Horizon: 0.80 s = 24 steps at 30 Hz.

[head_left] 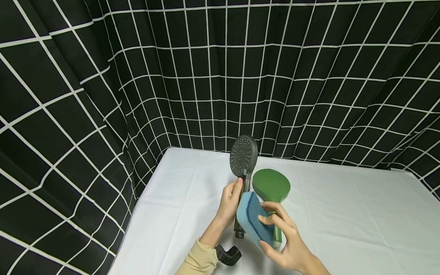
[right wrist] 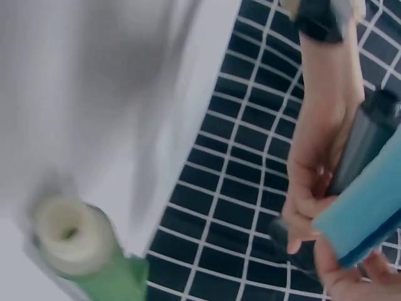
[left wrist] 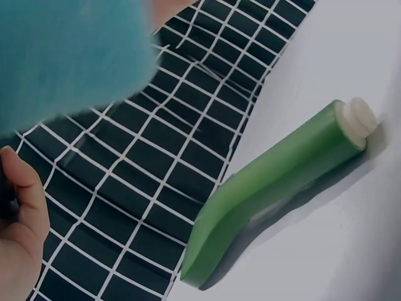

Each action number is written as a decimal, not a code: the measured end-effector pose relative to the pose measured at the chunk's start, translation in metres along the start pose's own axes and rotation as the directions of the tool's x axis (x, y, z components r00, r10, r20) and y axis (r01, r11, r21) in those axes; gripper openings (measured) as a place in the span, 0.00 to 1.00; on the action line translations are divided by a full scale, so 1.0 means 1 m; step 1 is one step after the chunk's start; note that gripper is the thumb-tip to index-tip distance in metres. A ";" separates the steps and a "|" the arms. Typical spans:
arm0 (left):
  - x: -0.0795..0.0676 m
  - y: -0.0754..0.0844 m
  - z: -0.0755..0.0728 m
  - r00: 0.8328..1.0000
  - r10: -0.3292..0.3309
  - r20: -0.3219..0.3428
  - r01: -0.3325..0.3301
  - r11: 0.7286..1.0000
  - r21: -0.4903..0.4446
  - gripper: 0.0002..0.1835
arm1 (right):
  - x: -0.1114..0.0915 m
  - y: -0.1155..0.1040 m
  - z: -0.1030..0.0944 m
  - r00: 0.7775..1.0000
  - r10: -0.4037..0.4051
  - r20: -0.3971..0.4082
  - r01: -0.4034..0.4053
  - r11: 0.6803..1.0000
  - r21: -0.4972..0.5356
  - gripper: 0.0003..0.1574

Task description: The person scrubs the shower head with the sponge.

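Observation:
My left hand [head_left: 227, 204] grips the handle of a dark grey shower head [head_left: 241, 156], its round nozzle face tilted up and toward the head camera. Against the lower handle is a two-tone blue sponge [head_left: 252, 219], which my right hand [head_left: 287, 242] pinches between thumb and fingers. The sponge covers part of the handle in the head view. Seen from the right wrist, the handle's threaded end [right wrist: 382, 103] sticks out past the sponge. A green shower head [head_left: 271, 184] lies on the table just beyond my right hand, its handle partly hidden by my fingers.
White cloth covers the table [head_left: 343, 214]. Black curtains [head_left: 220, 76] with a white grid rise behind it and along both sides. A black curved wrist mount [head_left: 228, 255] sits at the left wrist, beside a beige sleeve [head_left: 201, 258].

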<state>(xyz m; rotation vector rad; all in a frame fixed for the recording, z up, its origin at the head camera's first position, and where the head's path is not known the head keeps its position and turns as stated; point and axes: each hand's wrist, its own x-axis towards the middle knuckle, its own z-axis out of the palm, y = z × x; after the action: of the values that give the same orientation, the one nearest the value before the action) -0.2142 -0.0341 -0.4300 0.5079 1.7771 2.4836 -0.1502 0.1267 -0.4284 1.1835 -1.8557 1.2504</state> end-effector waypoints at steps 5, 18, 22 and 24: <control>0.000 0.000 0.000 1.000 0.031 -0.005 -0.031 1.000 0.006 0.20 | 0.009 -0.008 0.003 0.997 -0.060 -0.039 0.061 0.998 0.020 0.21; -0.003 0.003 0.000 0.999 -0.035 0.017 0.036 0.999 -0.038 0.20 | 0.018 0.001 0.015 0.988 0.088 -0.126 -0.105 0.985 -0.134 0.20; 0.000 0.010 0.000 0.998 -0.055 0.015 0.056 0.997 -0.051 0.24 | 0.011 -0.008 0.016 0.998 -0.062 0.026 0.063 0.996 -0.055 0.21; 0.002 0.012 0.000 0.998 -0.064 0.019 0.065 0.996 -0.064 0.28 | 0.003 -0.008 0.017 0.987 -0.123 0.105 0.124 0.992 -0.009 0.23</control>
<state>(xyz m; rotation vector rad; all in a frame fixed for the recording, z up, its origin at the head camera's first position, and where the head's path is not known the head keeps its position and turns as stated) -0.2142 -0.0383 -0.4182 0.4577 1.6728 2.4770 -0.1442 0.1083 -0.4296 1.3571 -1.8316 1.1237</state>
